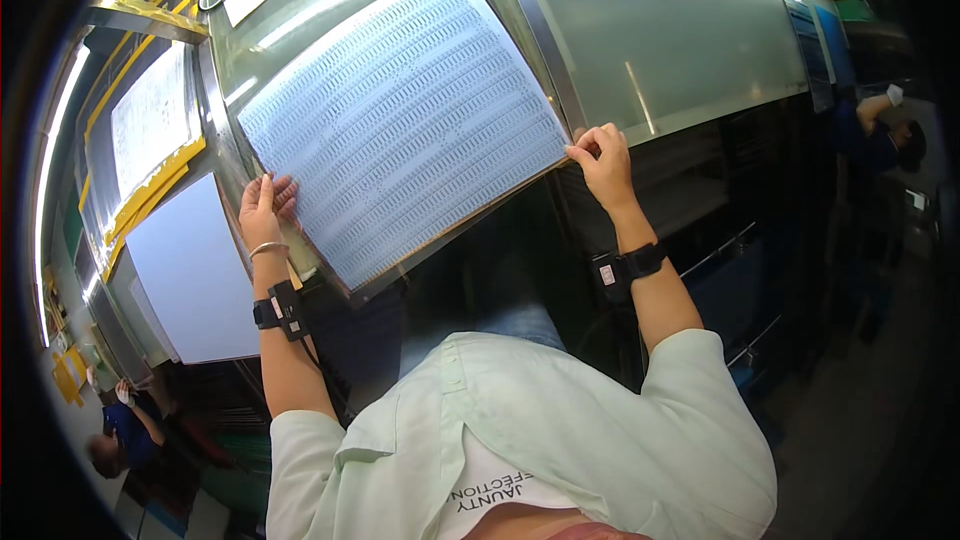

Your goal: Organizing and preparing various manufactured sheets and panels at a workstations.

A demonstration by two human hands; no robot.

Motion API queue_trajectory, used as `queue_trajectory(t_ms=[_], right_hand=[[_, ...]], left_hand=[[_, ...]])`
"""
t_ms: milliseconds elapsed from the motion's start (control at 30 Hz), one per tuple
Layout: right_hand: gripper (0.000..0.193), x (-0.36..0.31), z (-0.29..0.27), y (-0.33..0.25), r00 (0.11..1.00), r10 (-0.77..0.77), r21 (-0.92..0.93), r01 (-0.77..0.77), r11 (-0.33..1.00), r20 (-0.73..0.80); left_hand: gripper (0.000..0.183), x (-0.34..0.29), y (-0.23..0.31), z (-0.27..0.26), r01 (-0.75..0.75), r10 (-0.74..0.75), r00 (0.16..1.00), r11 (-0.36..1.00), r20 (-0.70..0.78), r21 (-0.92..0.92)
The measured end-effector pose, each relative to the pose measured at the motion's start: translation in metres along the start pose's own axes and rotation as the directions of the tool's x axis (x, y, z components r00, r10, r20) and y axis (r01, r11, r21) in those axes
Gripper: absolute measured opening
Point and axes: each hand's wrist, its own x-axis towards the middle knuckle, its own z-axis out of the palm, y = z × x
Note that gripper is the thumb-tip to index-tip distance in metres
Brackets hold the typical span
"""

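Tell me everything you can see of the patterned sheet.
The patterned sheet is pale bluish, thin and rectangular, perhaps paper, covered with rows of small dark marks. It lies nearly flat and angled on the glassy worktop, with a brownish strip along its near edge. The right hand pinches its right corner; the left hand is by its left edge.

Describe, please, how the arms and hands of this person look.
The left hand and right hand are ungloved. Short pale green sleeves cover the upper arms. Each forearm wears a black strap with a boxy black device; the right one bears a pale label. The left wrist also has a thin bracelet; a dark cable trails below its device.
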Motion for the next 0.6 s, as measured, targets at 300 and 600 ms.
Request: queue_trajectory(t_ms=[300, 600], right_hand=[[0.018, -0.001, 0.005, 0.003, 0.998, 0.065, 0.036, -0.064, 0.997, -0.004], [0.015, -0.009, 0.005, -0.008, 0.996, 0.085, -0.003, -0.085, 0.996, 0.0]], left_hand=[[0.019, 0.0, -0.001, 0.006, -0.013, 0.017, 0.998, 0.997, -0.057, 0.071], [0.021, 0.019, 0.014, 0.001, 0.03, -0.025, 0.999, 0.986, -0.033, 0.161]])
